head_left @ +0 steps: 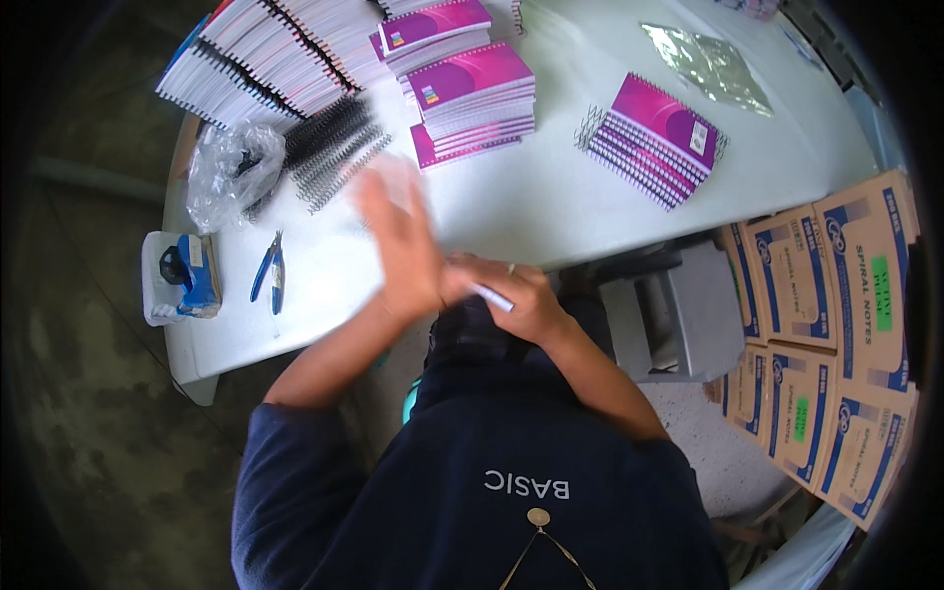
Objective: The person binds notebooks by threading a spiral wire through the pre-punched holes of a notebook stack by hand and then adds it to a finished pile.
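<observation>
My left hand (401, 241) is smeared by motion at the table's near edge. Its fingers look stretched out and apart, pointing toward loose wire spirals (344, 165), and I see nothing clear in them. Beside its wrist, my right hand (513, 293) is closed around a thin notebook (492, 297); only a pale edge of it shows below the fingers. Beyond both hands stand stacks of purple-covered notebooks (472, 84) with punched edges. Farther right, a pile of purple notebooks (657, 138) has wire spirals along its edges.
Blue-handled pliers (268, 275) lie on the white table (521, 211), near a blue tape dispenser (200, 277) and a crumpled plastic bag (231, 172). Bound stacks (265, 54) stand far left; a clear packet (708, 67) lies far right. Cardboard boxes (836, 324) are piled beside a grey stool (683, 315).
</observation>
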Motion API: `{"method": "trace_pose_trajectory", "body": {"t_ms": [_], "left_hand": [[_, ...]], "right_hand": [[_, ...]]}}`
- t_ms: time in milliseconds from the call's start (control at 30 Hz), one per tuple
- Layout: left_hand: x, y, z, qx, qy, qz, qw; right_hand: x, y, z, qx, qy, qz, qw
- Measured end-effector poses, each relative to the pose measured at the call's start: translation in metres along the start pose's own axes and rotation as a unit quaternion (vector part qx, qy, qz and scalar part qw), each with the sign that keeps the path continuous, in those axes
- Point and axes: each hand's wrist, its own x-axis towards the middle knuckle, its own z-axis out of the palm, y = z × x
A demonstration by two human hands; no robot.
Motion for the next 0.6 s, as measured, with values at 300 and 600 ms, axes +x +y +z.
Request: {"method": "trace_pose_trajectory", "body": {"t_ms": [300, 600], "left_hand": [[-0.020, 0.018, -0.003, -0.021, -0.121, -0.003, 0.992], [0.022, 0.017, -0.006, -0.019, -0.011, -0.033, 0.999]], "right_hand": [[-0.002, -0.002, -0.003, 0.014, -0.028, 0.023, 0.999], [0.005, 0.000, 0.003, 0.055, -0.056, 0.057, 0.995]]}}
